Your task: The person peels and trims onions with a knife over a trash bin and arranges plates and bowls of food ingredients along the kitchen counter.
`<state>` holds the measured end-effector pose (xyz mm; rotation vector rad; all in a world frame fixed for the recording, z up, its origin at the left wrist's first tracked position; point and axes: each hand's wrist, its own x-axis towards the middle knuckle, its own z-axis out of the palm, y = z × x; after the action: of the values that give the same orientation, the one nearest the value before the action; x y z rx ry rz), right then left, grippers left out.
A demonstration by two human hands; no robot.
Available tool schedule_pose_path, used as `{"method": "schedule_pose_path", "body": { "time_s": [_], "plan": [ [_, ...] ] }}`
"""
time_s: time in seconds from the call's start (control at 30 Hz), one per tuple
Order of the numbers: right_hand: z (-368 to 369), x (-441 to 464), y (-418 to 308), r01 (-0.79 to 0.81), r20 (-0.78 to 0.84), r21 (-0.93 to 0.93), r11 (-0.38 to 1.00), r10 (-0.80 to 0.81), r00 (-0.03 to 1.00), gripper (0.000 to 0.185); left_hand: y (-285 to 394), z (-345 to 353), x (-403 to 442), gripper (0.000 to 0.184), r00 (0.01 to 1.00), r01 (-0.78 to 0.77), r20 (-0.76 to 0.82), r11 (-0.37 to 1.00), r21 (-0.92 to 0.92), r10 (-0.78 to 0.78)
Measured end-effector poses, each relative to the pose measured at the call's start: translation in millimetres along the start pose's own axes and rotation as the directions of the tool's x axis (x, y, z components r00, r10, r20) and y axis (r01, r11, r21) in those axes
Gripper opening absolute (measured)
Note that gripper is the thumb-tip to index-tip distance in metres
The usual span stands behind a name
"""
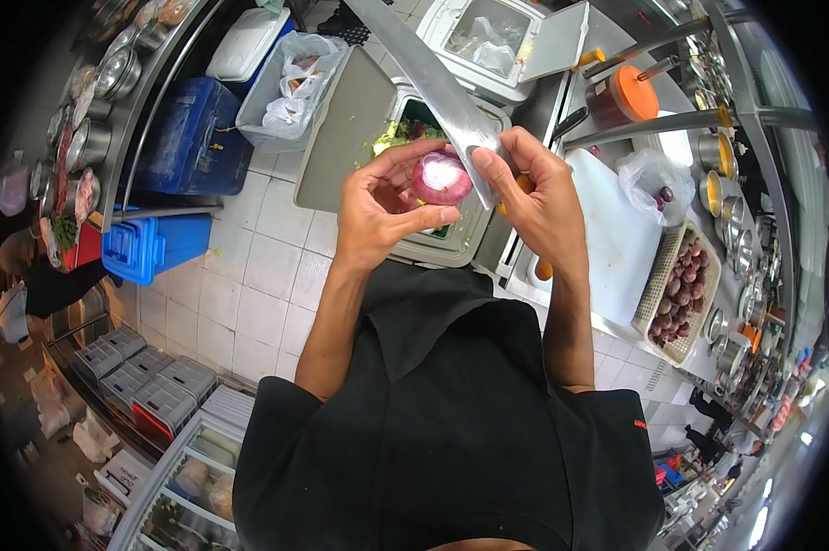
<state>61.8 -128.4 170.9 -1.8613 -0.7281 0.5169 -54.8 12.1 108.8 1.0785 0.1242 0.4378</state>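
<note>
My left hand (382,197) is wrapped round a red onion (440,181), whose purple skin and glossy white patch face up. In my right hand (538,188) is a large kitchen knife (423,73), with my thumb pressed flat on the blade. Its wide end lies right beside the onion, and the blade stretches toward the top of the view. An orange-yellow part shows behind my right fingers; whether it belongs to the knife I cannot tell. Beneath both hands stands an open waste bin (465,248) with green vegetable scraps (400,135) in it.
To the right, a white cutting board (607,234) lies on the counter beside a basket (649,317) of red onions (685,285) and a plastic bag (658,184). An orange-lidded container (627,96) stands farther back. Blue bins (189,138) are at left, on the tiled floor (249,239).
</note>
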Motion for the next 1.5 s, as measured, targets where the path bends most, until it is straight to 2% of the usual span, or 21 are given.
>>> {"method": "schedule_pose_path", "body": {
  "time_s": [0.1, 0.17, 0.3, 0.6, 0.7, 0.77, 0.87, 1.17, 1.3, 1.4, 1.47, 1.5],
  "plan": [
    [-1, 0, -3, -0.018, 0.009, -0.035, 0.999, 0.019, 1.000, 0.026, 1, 0, -1, 0.064, 1.000, 0.002, -0.003, 1.000, 0.002, -0.002],
    [-1, -1, -4, 0.098, 0.025, -0.101, 0.990, -0.096, 0.995, 0.028, 0, -1, -1, 0.065, 1.000, -0.005, -0.012, 1.000, 0.026, 0.005],
    [-4, -1, -6, 0.060, 0.082, -0.111, 0.992, -0.051, 0.995, 0.031, 0, -2, -1, 0.065, 1.000, 0.002, -0.025, 1.000, 0.029, -0.002],
    [-6, -1, 0, 0.072, 0.087, -0.035, 0.997, -0.069, 0.994, 0.027, -3, -2, -2, 0.063, 0.999, 0.018, -0.032, 0.999, -0.028, -0.019],
    [-7, -1, 6, 0.032, 0.046, 0.052, 0.998, -0.034, 0.998, 0.025, -3, -1, -2, 0.063, 1.000, 0.004, -0.028, 1.000, -0.019, -0.004],
    [-9, -3, -2, 0.016, 0.073, -0.062, 0.998, -0.011, 0.997, 0.025, -1, 0, -2, 0.063, 0.999, 0.022, -0.037, 0.999, -0.024, -0.023],
    [-7, -4, -5, 0.068, 0.054, -0.105, 0.992, -0.063, 0.997, 0.025, -1, 0, -2, 0.064, 0.999, 0.021, -0.040, 1.000, -0.004, -0.021],
    [-8, -4, -7, 0.094, 0.084, -0.193, 0.977, -0.079, 0.993, 0.031, -1, 3, -2, 0.062, 0.999, -0.004, -0.051, 0.999, 0.036, 0.006],
    [-8, -5, -7, 0.076, 0.082, -0.156, 0.985, -0.064, 0.995, 0.030, -2, 3, -3, 0.062, 0.999, -0.012, -0.044, 0.999, 0.035, 0.014],
    [-9, -6, -5, 0.010, 0.107, -0.135, 0.991, 0.005, 0.994, 0.029, -3, 1, -4, 0.061, 0.999, -0.005, -0.037, 1.000, 0.017, 0.006],
    [-10, -6, 3, 0.096, 0.111, -0.021, 0.995, -0.094, 0.989, 0.029, -1, 2, -5, 0.060, 0.998, 0.050, -0.046, 0.998, -0.033, -0.052],
    [-10, -7, 3, 0.096, 0.112, -0.021, 0.995, -0.094, 0.989, 0.029, 1, 2, -5, 0.060, 0.998, 0.050, -0.046, 0.998, -0.033, -0.052]
  ]
}}
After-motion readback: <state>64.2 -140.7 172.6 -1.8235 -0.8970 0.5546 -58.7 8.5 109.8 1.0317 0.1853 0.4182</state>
